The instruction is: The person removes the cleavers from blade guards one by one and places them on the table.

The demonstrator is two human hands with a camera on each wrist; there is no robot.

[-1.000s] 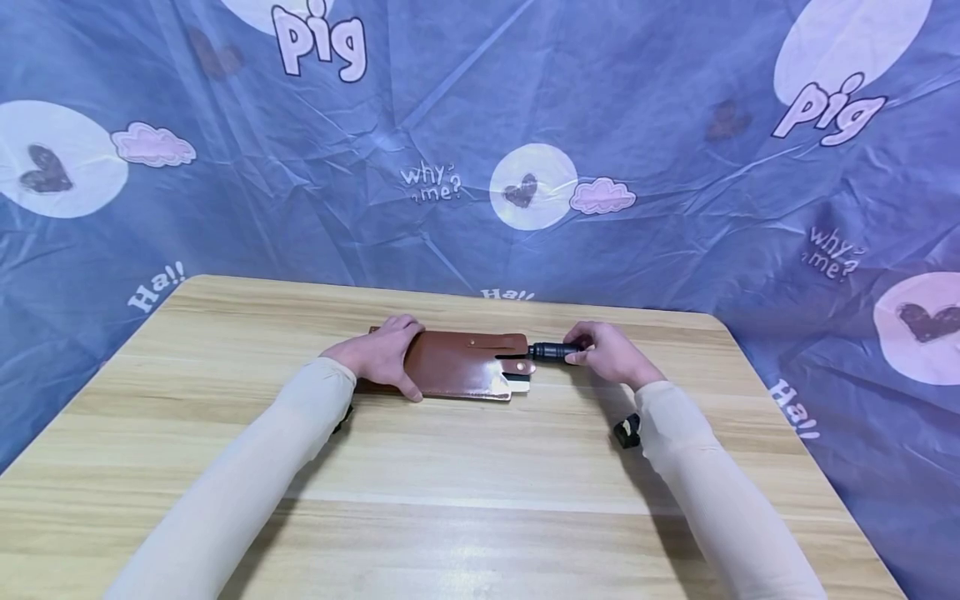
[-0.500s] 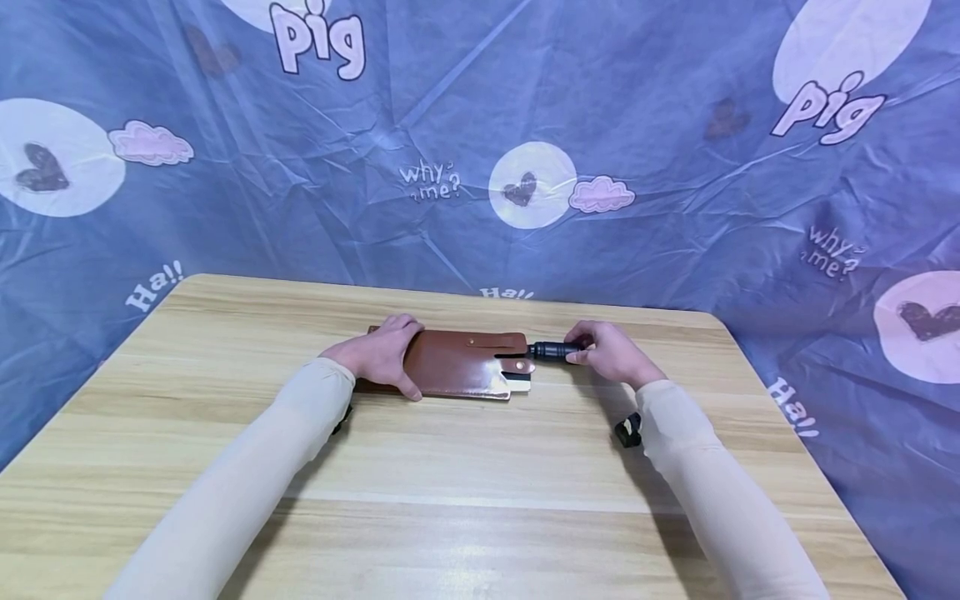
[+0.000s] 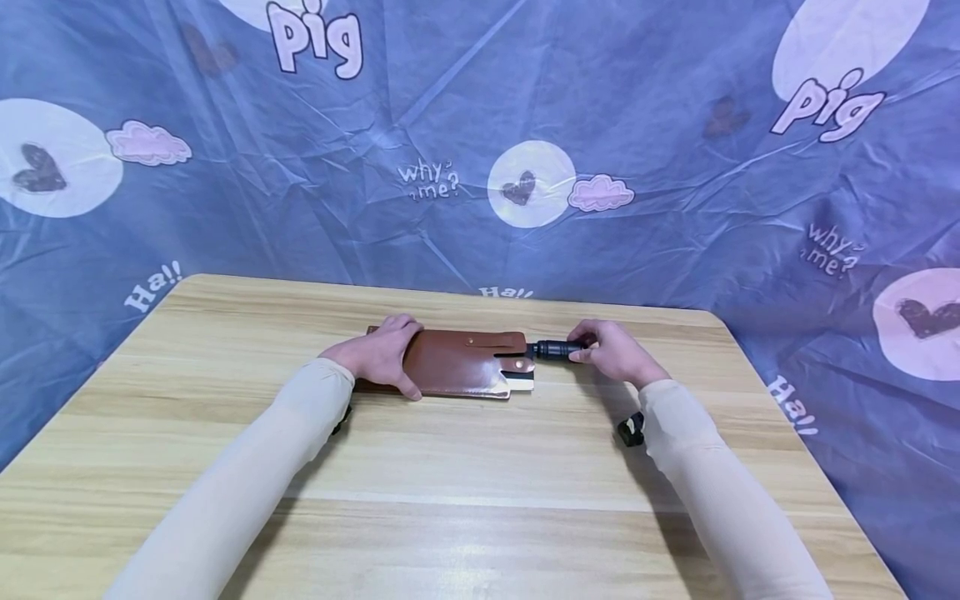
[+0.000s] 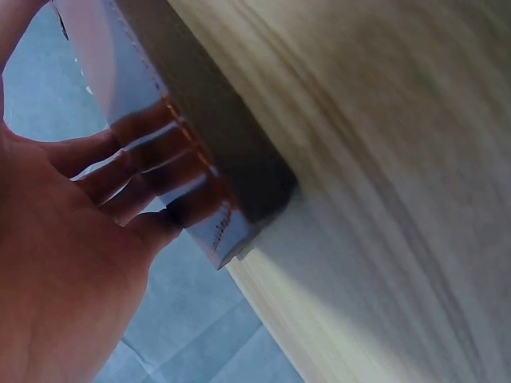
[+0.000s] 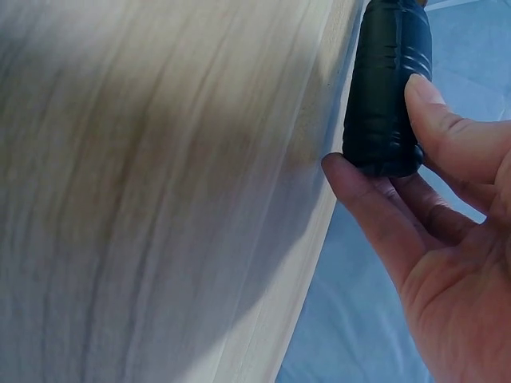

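Observation:
A glossy brown leather sheath (image 3: 457,363) lies flat on the wooden table, with the blade of a knife, seemingly a cleaver, mostly hidden inside. A light strip of the blade (image 3: 521,385) shows at the right end. My left hand (image 3: 384,354) grips across the left part of the sheath, thumb at the near edge and fingers toward the far edge. From the right end sticks out the black ridged handle (image 3: 555,350). The fingertips and thumb of my right hand (image 3: 611,350) pinch the outer end of that handle, as the right wrist view also shows.
The light wood-grain table (image 3: 480,475) has rounded far corners. A blue printed cloth (image 3: 450,242) hangs behind it. A snap strap (image 3: 517,365) sits at the sheath's mouth. A small black device (image 3: 632,429) shows under my right wrist.
My right hand has shifted slightly to the right with the handle, and a little more of the blade shows past the sheath. The left hand stays in place on the sheath.

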